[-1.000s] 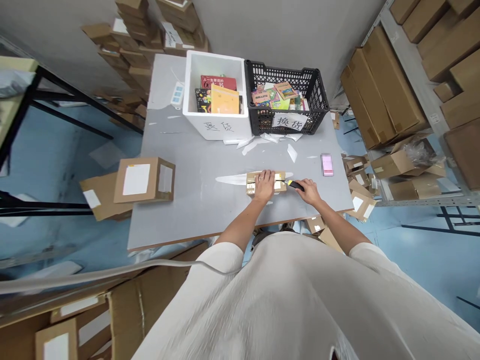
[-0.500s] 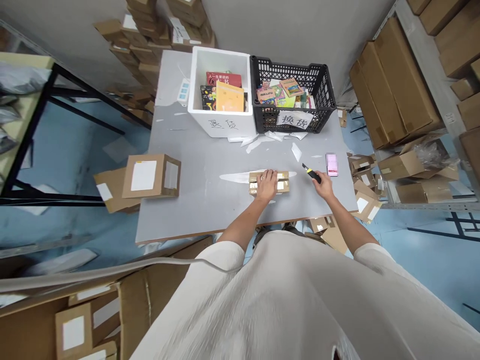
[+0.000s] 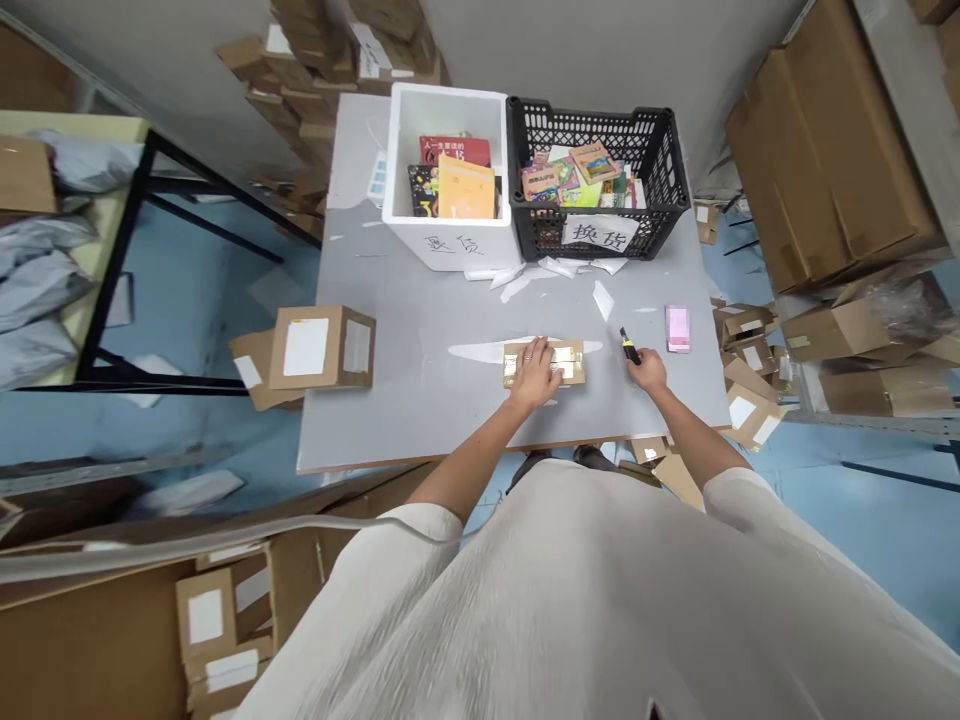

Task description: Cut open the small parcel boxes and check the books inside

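A small cardboard box (image 3: 574,366) with shiny clear tape lies near the front middle of the table. Across its top rests my left hand (image 3: 533,374), fingertips at the far edge and thumb near the close edge, holding it against the tabletop. My right hand (image 3: 647,371), to the right of the box, is closed around a black and yellow utility knife (image 3: 628,346). The knife's tip points away from me and slightly left, apart from the box. Right of the knife lies a phone (image 3: 678,328) with a pinkish screen.
On the grey table (image 3: 420,400), a white foam bin (image 3: 454,245) and a black plastic crate (image 3: 660,225) hold books. Paper scraps (image 3: 603,300) lie before them. A larger carton (image 3: 326,348) stands at the left edge. Shelving and stacked cartons (image 3: 825,170) flank the table.
The knife has swung from pointing left to pointing more away from me. My left hand has shifted on the box, its thumb now lower. The whole view has shifted slightly.
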